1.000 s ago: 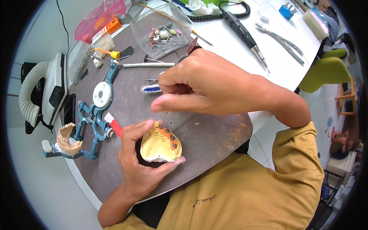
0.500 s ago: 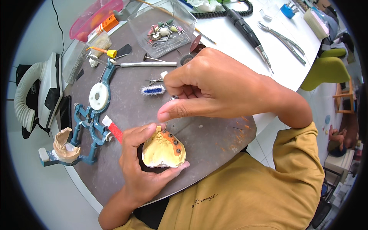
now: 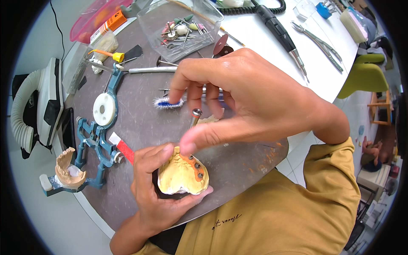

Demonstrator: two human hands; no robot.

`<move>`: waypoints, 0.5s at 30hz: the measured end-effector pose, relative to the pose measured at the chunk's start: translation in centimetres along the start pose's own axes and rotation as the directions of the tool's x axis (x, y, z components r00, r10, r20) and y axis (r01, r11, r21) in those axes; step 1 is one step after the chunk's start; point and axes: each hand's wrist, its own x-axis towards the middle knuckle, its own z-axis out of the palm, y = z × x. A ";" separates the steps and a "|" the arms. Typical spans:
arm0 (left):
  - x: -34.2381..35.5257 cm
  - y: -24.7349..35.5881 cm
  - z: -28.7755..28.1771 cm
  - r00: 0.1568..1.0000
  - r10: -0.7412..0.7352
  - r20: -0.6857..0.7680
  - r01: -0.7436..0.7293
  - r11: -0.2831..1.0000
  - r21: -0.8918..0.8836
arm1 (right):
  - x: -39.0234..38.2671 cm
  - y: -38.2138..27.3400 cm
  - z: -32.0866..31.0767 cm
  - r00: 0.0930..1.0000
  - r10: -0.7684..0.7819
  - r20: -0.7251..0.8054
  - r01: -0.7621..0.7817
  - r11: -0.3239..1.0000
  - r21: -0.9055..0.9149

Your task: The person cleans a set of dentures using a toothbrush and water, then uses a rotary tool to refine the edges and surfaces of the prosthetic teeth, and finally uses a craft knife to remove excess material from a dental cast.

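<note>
A yellow dental cast (image 3: pixel 176 178) with an orange strip and several grey metal cylinders is held between the thumb and fingers of my left hand (image 3: pixel 155 191). A small metal driver (image 3: pixel 195 115) stands upright at the cast's upper edge. Above it my right hand (image 3: pixel 242 102) has its fingers apart and curved, with the thumb beside or touching the driver's shaft; its lower end is hidden by that thumb. Behind my right fingers lies a blue-and-white bristle brush (image 3: pixel 163 102) on the grey work mat (image 3: pixel 225 170).
At left are a blue articulator (image 3: pixel 93 138) carrying a beige cast (image 3: pixel 70 170) and a white machine with hose (image 3: pixel 40 106). A box of burs (image 3: pixel 180 29), black handpiece (image 3: pixel 276 29), pliers (image 3: pixel 318 44) and red-white strip (image 3: pixel 121 146) lie around. A person (image 3: pixel 372 153) is at the far right.
My right hand's fingers have uncurled and spread away from the driver, whose knurled top now shows. My left hand and the cast have shifted slightly down in the picture.
</note>
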 end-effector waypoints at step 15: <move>0.1 -0.3 0.2 1.000 0.016 -0.007 -0.016 0.999 -0.047 | -0.1 0.2 -0.2 0.999 0.010 0.044 -0.014 0.996 0.083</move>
